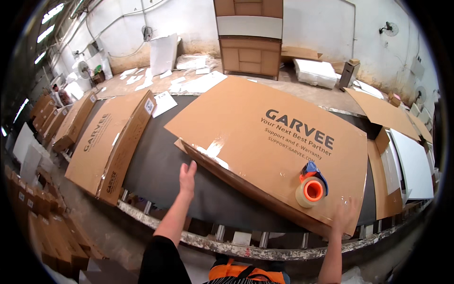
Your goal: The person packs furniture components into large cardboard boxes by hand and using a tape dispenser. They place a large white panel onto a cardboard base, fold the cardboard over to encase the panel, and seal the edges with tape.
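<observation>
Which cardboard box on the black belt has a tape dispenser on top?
The middle box: the tape dispenser rests on it, near the right hand. The closed boxes at left and the open box at right show none.

A flat dark-grey conveyor [152, 165] bore a large brown cardboard box [267, 149] — narrower brown carton [109, 142] left, opened brown carton [379, 182] right.

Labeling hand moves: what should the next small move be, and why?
Probably set the left hand against the near side of the large carton and ease it square with both hands. The carton lies skewed, its near right corner by the conveyor rail; the right hand is near that corner, the left open beside the near side. Go gently: the tape dispenser sits on top.
</observation>
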`<state>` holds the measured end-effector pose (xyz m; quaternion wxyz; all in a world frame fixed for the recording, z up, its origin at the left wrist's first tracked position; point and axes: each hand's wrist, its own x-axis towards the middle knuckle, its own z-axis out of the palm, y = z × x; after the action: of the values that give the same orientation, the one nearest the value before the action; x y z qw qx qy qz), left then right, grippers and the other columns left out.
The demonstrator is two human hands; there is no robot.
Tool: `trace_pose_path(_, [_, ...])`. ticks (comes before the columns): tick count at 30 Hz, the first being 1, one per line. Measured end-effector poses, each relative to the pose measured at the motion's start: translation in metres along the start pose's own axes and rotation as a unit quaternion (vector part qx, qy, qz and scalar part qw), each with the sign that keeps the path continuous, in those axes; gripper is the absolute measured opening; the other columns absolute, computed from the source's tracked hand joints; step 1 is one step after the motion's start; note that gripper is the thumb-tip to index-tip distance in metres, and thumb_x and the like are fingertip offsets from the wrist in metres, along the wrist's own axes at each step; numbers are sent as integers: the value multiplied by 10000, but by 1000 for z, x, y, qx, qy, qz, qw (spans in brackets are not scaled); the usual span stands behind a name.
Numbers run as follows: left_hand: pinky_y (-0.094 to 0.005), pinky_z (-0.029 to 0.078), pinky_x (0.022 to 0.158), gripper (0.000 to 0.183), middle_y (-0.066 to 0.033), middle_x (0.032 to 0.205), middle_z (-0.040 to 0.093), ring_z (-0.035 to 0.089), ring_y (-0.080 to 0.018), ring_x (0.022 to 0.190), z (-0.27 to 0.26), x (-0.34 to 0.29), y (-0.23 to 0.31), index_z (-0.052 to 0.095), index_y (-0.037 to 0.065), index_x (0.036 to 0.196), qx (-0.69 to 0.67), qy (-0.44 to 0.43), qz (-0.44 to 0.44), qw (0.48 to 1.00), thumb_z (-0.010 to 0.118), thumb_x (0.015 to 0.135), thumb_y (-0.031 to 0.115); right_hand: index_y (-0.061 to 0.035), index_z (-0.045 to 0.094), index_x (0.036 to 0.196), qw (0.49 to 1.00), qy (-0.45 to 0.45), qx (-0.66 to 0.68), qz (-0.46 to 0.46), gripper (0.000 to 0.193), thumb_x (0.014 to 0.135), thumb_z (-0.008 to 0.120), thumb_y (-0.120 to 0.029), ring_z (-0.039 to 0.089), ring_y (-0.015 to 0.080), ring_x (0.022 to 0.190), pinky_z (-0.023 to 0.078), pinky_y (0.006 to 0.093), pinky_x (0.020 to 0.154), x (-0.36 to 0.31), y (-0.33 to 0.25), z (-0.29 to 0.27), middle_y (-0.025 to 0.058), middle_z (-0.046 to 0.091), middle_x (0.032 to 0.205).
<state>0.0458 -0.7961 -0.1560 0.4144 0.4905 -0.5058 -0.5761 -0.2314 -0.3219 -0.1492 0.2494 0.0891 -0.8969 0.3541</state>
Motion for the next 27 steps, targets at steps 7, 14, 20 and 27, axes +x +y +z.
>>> trace_pose_path(7, [-382, 491, 882, 605, -173, 1170, 602, 593, -270, 1022, 32, 151, 17, 496, -89, 1233, 96, 38, 69, 992, 757, 811, 257, -76, 666, 1115, 943, 113, -301, 89, 381, 772, 574, -215, 449, 357, 1231, 318, 527, 1015, -48, 56, -6, 167, 519, 1353])
trace_pose_path(14, [-367, 508, 868, 435, -122, 1138, 613, 618, -239, 1007, -1, 188, -23, 528, -6, 1219, -117, -44, 17, 992, 592, 921, 305, -56, 679, 1063, 967, 91, -237, 25, 436, 685, 566, -240, 414, 427, 1229, 223, 549, 1060, -48, 12, -22, 163, 561, 1303])
trace_pose_path(20, [-420, 509, 857, 410, -159, 1158, 601, 597, -277, 1010, -51, 87, -68, 543, 21, 1215, -97, 91, 63, 989, 610, 899, 274, -101, 699, 1014, 990, 76, -121, -19, 359, 694, 582, -215, 431, 386, 1235, 232, 514, 1079, 79, 96, 9, 108, 613, 1216])
trace_pose_path(27, [-438, 543, 709, 229, -169, 920, 673, 629, -297, 810, -25, -199, -169, 634, 11, 1045, 57, 285, 114, 950, 675, 889, 174, -133, 705, 1083, 992, -120, 46, -1, 320, 827, 566, -266, 476, 358, 1210, 300, 454, 1108, 343, 268, 98, 77, 648, 1206])
